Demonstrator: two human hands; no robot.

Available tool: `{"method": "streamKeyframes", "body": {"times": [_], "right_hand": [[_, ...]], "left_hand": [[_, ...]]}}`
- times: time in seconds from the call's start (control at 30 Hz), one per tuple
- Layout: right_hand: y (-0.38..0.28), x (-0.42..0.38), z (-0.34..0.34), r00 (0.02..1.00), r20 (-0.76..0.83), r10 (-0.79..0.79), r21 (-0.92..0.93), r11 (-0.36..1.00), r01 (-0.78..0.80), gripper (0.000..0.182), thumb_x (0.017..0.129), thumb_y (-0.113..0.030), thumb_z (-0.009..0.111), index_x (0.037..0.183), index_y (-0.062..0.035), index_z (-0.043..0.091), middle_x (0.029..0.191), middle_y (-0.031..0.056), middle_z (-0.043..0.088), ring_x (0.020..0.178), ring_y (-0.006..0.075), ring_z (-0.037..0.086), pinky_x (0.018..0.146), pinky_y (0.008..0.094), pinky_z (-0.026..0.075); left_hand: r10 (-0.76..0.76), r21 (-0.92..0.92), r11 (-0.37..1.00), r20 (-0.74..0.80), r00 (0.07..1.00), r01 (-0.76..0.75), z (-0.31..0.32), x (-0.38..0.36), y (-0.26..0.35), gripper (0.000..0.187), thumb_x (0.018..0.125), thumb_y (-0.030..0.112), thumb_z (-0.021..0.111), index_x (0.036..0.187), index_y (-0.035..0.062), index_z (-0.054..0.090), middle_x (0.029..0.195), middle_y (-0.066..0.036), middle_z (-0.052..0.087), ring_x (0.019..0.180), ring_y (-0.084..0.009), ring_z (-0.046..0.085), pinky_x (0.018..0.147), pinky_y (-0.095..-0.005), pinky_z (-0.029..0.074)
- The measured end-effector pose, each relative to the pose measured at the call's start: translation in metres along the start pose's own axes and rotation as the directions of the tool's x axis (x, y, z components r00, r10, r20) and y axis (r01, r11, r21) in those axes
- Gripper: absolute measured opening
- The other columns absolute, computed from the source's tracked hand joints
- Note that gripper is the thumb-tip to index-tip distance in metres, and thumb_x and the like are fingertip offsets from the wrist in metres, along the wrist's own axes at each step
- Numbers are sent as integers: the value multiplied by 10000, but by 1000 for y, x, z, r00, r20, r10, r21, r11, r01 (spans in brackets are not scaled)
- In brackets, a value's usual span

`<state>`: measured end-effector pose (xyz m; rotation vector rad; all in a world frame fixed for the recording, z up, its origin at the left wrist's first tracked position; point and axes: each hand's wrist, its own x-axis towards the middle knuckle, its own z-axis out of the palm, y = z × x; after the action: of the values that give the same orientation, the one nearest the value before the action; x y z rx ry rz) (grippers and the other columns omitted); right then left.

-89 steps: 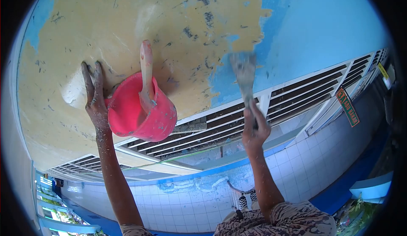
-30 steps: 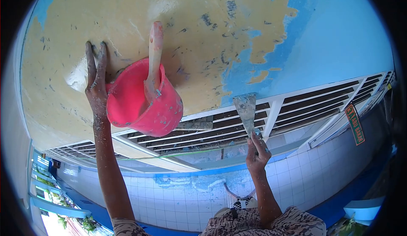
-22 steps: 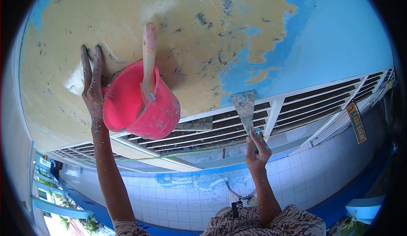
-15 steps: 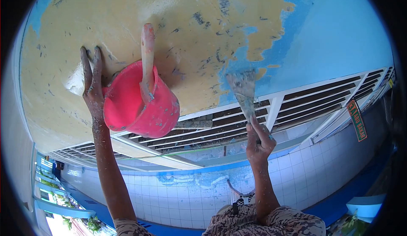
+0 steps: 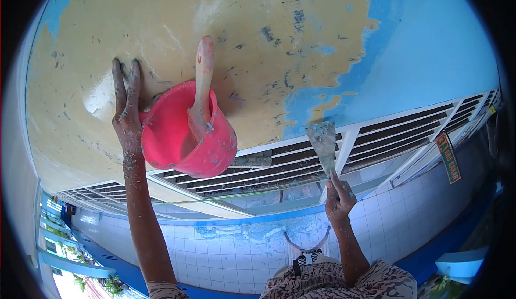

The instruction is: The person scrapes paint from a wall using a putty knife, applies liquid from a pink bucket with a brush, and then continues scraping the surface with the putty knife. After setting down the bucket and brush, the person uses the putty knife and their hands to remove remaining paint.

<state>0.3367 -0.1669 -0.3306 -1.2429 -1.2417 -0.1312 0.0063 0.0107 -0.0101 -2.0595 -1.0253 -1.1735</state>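
Note:
My left hand (image 5: 128, 117) grips a pink plastic bucket (image 5: 212, 151) at its left rim, two fingers stretched up against the wall. How the thumb and other fingers close on it is hidden. A pale tool handle (image 5: 203, 73) with a reddish tip, like a paintbrush's, leans out of the bucket; its lower part is smeared. In my right hand (image 5: 339, 199) is a scraper (image 5: 322, 143), blade up, crusted with grey-blue residue. The blade's edge lies just below the boundary of blue paint and bare tan wall, in front of the vent slats.
The wall (image 5: 177, 9) is tan with dark flecks on the left; blue paint (image 5: 430, 41) covers the right. Below run white slatted vents (image 5: 398, 132) and a tiled surface (image 5: 242, 256). A hanging sign (image 5: 449, 156) is at right. Ladder-like rails (image 5: 293, 242) rise near my body.
The scraper and my right hand have moved down and slightly right, off the paint boundary. With the view shifting, the bucket and left hand appear slightly farther right.

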Motion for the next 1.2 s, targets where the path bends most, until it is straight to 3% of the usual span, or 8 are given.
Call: {"method": "streamKeyframes", "body": {"times": [0.1,0.33,0.5,0.57,0.6,0.67,0.83,1.2], "right_hand": [[5,-5,5,1000,-15,-21,-71,997,20,456,875,72,725,1311,-62,701,788,99,679,681,190,683,581,306,541],[21,-4,11,1000,-15,-8,-18,1000,7,441,865,72,737,1280,-73,719,856,122,713,720,219,714,572,323,549],[26,16,8,994,-5,-107,-18,994,107,442,874,48,742,1293,-91,718,833,106,704,715,211,712,572,332,550],[-6,49,13,993,6,-118,-3,993,118,447,878,35,744,1303,-103,714,799,84,682,694,194,698,552,322,536],[-25,66,16,992,23,-123,-24,992,124,407,893,54,727,1283,-62,716,838,88,714,708,179,680,614,309,536],[-46,82,25,989,-26,-147,19,989,148,462,873,23,759,1310,-119,712,761,65,664,654,175,671,542,311,520],[-10,23,11,995,-44,-93,-23,996,92,445,878,40,747,1300,-99,717,747,67,661,650,184,664,574,326,528],[15,21,-4,990,88,-108,-79,990,115,423,909,25,725,1319,-76,699,793,78,683,711,194,696,601,324,555]], "left_hand": [[-9,-14,1000,23,1000,9,0,-3,-5,700,915,234,733,1560,206,462,1679,-163,288,1461,-397,425,1068,-438,495],[70,11,998,-11,998,-70,1,-2,-9,723,898,229,746,1562,235,458,1680,-152,288,1451,-405,428,1072,-455,496],[72,17,997,-17,997,-71,1,-3,-6,735,883,246,754,1558,236,462,1676,-156,291,1429,-422,445,1061,-470,505],[71,22,997,-19,997,-70,-1,-3,-4,740,877,253,756,1556,237,463,1675,-157,292,1420,-429,451,1057,-476,509],[68,22,997,-18,998,-68,0,-3,-3,743,874,257,758,1556,237,464,1674,-158,292,1415,-432,455,1055,-478,511],[68,17,998,-28,997,-68,0,-1,-3,748,868,263,761,1554,238,465,1672,-159,294,1406,-439,461,1050,-484,515],[56,23,998,-44,997,-55,3,-1,-5,732,867,280,757,1544,265,477,1671,-137,302,1386,-438,482,1020,-479,541],[24,19,1000,-38,999,-23,0,-8,-14,711,888,240,739,1548,255,475,1663,-137,326,1378,-423,504,964,-448,556]]}}
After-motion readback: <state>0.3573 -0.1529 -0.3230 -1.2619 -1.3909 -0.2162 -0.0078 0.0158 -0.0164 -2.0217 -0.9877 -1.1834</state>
